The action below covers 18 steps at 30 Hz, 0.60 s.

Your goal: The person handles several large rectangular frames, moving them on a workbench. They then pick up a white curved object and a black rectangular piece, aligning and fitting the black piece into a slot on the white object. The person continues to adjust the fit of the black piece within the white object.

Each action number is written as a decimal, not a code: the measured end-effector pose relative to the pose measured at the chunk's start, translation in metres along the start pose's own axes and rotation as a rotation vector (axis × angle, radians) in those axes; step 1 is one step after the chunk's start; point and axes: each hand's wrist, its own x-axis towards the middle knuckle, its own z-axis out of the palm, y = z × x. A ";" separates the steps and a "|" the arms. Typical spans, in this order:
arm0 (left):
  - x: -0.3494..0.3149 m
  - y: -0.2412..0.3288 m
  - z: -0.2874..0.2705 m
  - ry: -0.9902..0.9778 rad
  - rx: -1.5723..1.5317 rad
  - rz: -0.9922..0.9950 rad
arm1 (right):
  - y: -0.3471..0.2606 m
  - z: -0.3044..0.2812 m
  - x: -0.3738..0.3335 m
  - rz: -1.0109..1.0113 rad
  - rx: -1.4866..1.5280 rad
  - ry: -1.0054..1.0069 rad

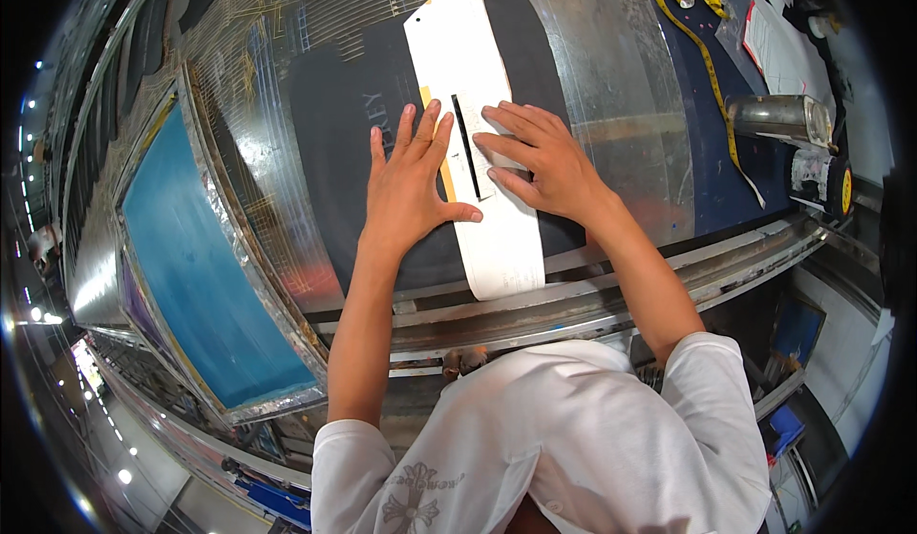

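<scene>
A long white card template (465, 42) lies across a black fabric piece (325, 142) on the metal worktable (621, 95). The template has a narrow dark slot (466, 142) down its middle and a yellow strip along part of its left edge. My left hand (406, 190) rests flat with fingers spread, over the template's left edge and the fabric beside it. On the other side, my right hand (549, 161) presses its spread fingertips onto the template, just right of the slot. Neither hand grips anything. Faint lettering shows on the fabric near my left fingers.
To the left stands a printing screen (210, 257) with blue mesh in a metal frame. At the right lie a yellow tape measure (712, 66), papers in clear plastic (772, 47) and a metal can (781, 118). A metal rail (602, 297) runs along the table's near edge.
</scene>
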 end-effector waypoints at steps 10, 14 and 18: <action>0.000 -0.002 0.001 0.006 0.008 0.009 | 0.000 0.002 -0.002 0.001 -0.020 0.004; 0.000 -0.002 0.003 0.009 0.007 0.009 | -0.002 0.002 -0.002 0.008 -0.040 -0.005; -0.001 -0.004 0.003 0.011 0.009 0.016 | -0.009 0.005 -0.002 0.026 -0.117 -0.006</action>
